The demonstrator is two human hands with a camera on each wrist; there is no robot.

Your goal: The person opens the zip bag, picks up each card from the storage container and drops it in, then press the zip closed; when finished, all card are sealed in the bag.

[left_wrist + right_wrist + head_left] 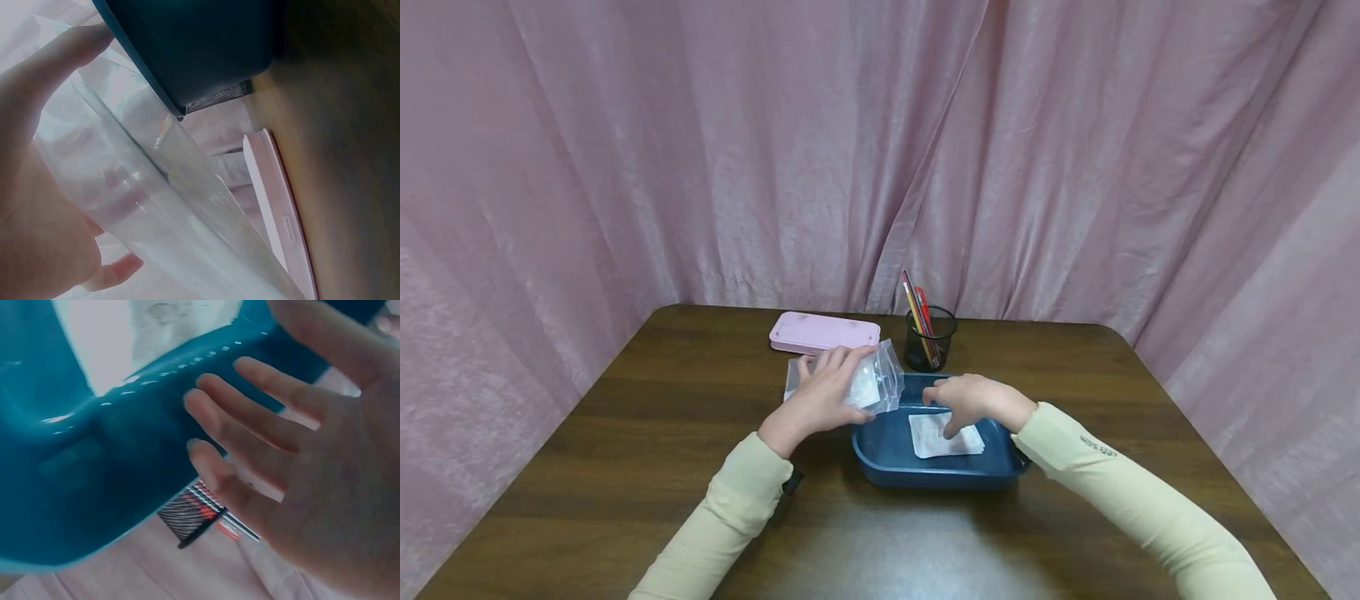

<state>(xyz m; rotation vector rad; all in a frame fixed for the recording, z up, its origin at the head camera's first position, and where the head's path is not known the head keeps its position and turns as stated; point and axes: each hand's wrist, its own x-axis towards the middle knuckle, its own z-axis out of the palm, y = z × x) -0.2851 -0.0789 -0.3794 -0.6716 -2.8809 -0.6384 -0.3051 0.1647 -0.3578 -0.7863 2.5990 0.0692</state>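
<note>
So, largest first: a dark wooden table [625, 467] was seen enclosed by pink curtains [625, 167] on three sides. A blue tray [887, 467] was placed near the middle of the table, with a stack of white sheets [951, 446] lying flat inside it. A pink case [823, 332] was laid flat behind the tray, toward the far edge. A black mesh pen cup [942, 337] was stood just behind the tray, with pencils [916, 312] leaning in it.

A clear plastic bag [880, 379] (white contents inside, not identifiable) was held tilted over the tray's left rear corner. It was gripped by the left hand [820, 396], fingers curled round its top edge and thumb underneath; this was confirmed in the left wrist view.

The right hand [970, 400] was positioned over the tray, fingers relaxed and spread, fingertips pointed down at the white sheets. Contact with the sheets could not be told. Nothing was gripped by it. The two hands were kept apart.
</note>
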